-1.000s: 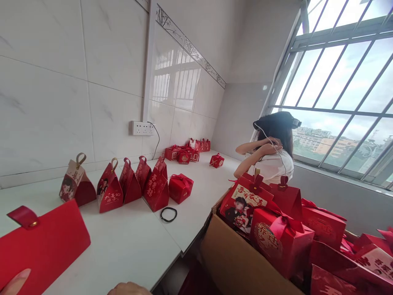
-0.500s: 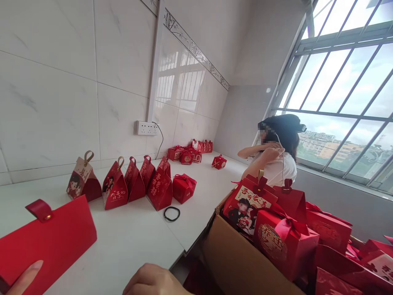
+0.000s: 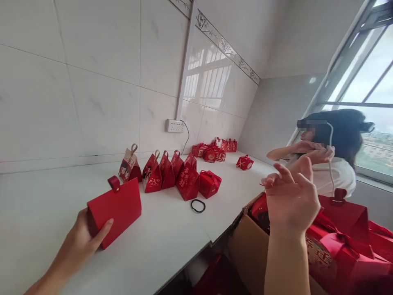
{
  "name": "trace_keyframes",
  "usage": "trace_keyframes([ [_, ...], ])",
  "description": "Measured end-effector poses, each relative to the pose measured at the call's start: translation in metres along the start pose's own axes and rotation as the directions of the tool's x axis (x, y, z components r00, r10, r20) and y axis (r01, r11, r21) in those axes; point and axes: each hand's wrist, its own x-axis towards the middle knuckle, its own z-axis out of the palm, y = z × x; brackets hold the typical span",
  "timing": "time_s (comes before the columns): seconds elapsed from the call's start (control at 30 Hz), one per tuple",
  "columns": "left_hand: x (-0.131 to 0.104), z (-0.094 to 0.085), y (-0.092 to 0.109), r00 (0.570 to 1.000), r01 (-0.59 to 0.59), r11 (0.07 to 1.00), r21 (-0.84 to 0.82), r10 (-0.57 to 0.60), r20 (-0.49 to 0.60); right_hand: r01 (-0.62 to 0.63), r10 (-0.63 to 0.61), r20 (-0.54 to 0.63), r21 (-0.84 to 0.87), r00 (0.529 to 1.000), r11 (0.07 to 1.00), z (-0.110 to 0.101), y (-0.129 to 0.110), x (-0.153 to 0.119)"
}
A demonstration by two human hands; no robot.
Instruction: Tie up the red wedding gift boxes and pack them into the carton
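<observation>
My left hand grips a plain red gift box with a strap loop on top, thumb on its front face, low over the white table. My right hand is raised in front of the cardboard carton, its fingers apart and nothing in them. Several red gift boxes fill that carton, among them one with a pink ribbon bow and one with a loop handle. A row of peaked red gift boxes stands on the table beyond my left hand, with a ribbon-tied cube box at its end.
A black hair tie lies on the white table. More red boxes are clustered by the tiled wall, with one box apart. A socket strip has a cable. Another person is at the right by the barred window.
The view has swung left. My left hand has moved the red box away from me, towards the row. My right hand has risen from the table edge to before the carton, fingers now spread.
</observation>
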Motion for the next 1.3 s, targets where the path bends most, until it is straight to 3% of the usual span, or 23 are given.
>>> trace_keyframes([
  [0.03, 0.003, -0.001, -0.005, 0.999, -0.012, 1.000, 0.013, 0.012, 0.032, -0.104, 0.118, 0.189, -0.084, 0.975, 0.991, 0.008, 0.011, -0.011],
  [0.07, 0.005, -0.002, -0.009, 0.997, -0.047, 0.999, 0.002, 0.047, 0.063, -0.190, 0.258, 0.383, -0.207, 0.887, 0.960, 0.018, 0.024, -0.025],
  [0.1, 0.006, -0.003, -0.013, 0.994, -0.086, 0.996, -0.004, 0.086, 0.073, -0.224, 0.388, 0.540, -0.346, 0.746, 0.911, 0.028, 0.040, -0.041],
  [0.13, 0.007, -0.003, -0.017, 0.988, -0.128, 0.992, -0.009, 0.128, 0.082, -0.202, 0.491, 0.637, -0.474, 0.594, 0.857, 0.039, 0.058, -0.058],
  [0.17, 0.007, -0.003, -0.019, 0.984, -0.155, 0.988, -0.009, 0.155, 0.082, -0.149, 0.545, 0.680, -0.551, 0.490, 0.821, 0.050, 0.075, -0.074],
  [0.2, 0.007, -0.003, -0.021, 0.981, -0.173, 0.985, -0.006, 0.173, 0.091, -0.091, 0.546, 0.706, -0.573, 0.451, 0.815, 0.062, 0.093, -0.089],
  [0.23, 0.006, -0.004, -0.023, 0.978, -0.186, 0.983, -0.009, 0.186, 0.096, -0.038, 0.513, 0.730, -0.559, 0.451, 0.828, 0.073, 0.111, -0.101],
  [0.37, 0.005, -0.009, -0.027, 0.950, -0.277, 0.958, -0.075, 0.285, 0.126, 0.009, 0.365, 0.750, -0.443, 0.551, 0.896, 0.117, 0.176, -0.124],
  [0.4, 0.006, -0.010, -0.028, 0.943, -0.298, 0.950, -0.094, 0.308, 0.127, -0.021, 0.372, 0.750, -0.432, 0.548, 0.902, 0.126, 0.190, -0.127],
  [0.5, 0.007, -0.011, -0.030, 0.938, -0.323, 0.939, -0.116, 0.334, 0.090, -0.181, 0.449, 0.768, -0.414, 0.458, 0.892, 0.146, 0.224, -0.136],
  [0.53, 0.007, -0.011, -0.030, 0.945, -0.318, 0.943, -0.104, 0.324, 0.047, -0.198, 0.454, 0.758, -0.411, 0.469, 0.890, 0.148, 0.233, -0.141],
  [0.63, 0.007, -0.003, -0.031, 0.940, -0.295, 0.955, 0.006, 0.292, -0.175, -0.068, 0.365, 0.696, -0.415, 0.619, 0.907, 0.144, 0.245, -0.164],
  [0.67, 0.006, 0.000, -0.031, 0.924, -0.299, 0.953, 0.058, 0.304, -0.232, -0.031, 0.341, 0.723, -0.406, 0.600, 0.914, 0.140, 0.244, -0.172],
  [0.73, 0.002, 0.007, -0.031, 0.894, -0.356, 0.924, 0.141, 0.380, -0.235, -0.056, 0.344, 0.821, -0.359, 0.456, 0.932, 0.132, 0.237, -0.184],
  [0.77, 0.000, 0.009, -0.030, 0.882, -0.406, 0.900, 0.158, 0.431, -0.188, -0.096, 0.348, 0.853, -0.339, 0.388, 0.936, 0.129, 0.232, -0.187],
  [0.83, -0.004, 0.009, -0.030, 0.853, -0.508, 0.849, 0.143, 0.519, -0.055, -0.206, 0.368, 0.876, -0.316, 0.312, 0.926, 0.126, 0.223, -0.187],
  [0.93, -0.003, 0.000, -0.031, 0.798, -0.599, 0.798, 0.061, 0.589, 0.125, -0.412, 0.436, 0.853, -0.301, 0.288, 0.860, 0.129, 0.222, -0.174],
  [1.0, 0.002, -0.009, -0.035, 0.789, -0.601, 0.799, 0.009, 0.592, 0.163, -0.514, 0.479, 0.833, -0.292, 0.278, 0.806, 0.131, 0.228, -0.160],
  [1.1, 0.014, -0.016, -0.042, 0.854, -0.521, 0.854, 0.013, 0.521, 0.003, -0.583, 0.539, 0.781, -0.288, 0.316, 0.760, 0.132, 0.237, -0.145],
  [1.17, 0.021, -0.017, -0.044, 0.906, -0.404, 0.915, -0.019, 0.397, -0.148, -0.636, 0.597, 0.725, -0.288, 0.343, 0.716, 0.131, 0.238, -0.140],
  [1.2, 0.022, -0.017, -0.044, 0.933, -0.334, 0.939, -0.085, 0.316, -0.170, -0.670, 0.625, 0.701, -0.284, 0.343, 0.686, 0.131, 0.237, -0.140],
  [1.23, 0.022, -0.016, -0.042, 0.961, -0.260, 0.948, -0.182, 0.236, -0.144, -0.703, 0.649, 0.684, -0.279, 0.332, 0.654, 0.130, 0.235, -0.141],
  [1.3, 0.020, -0.015, -0.035, 0.991, -0.115, 0.910, -0.398, 0.134, 0.019, -0.746, 0.671, 0.680, -0.276, 0.295, 0.607, 0.130, 0.231, -0.145],
])
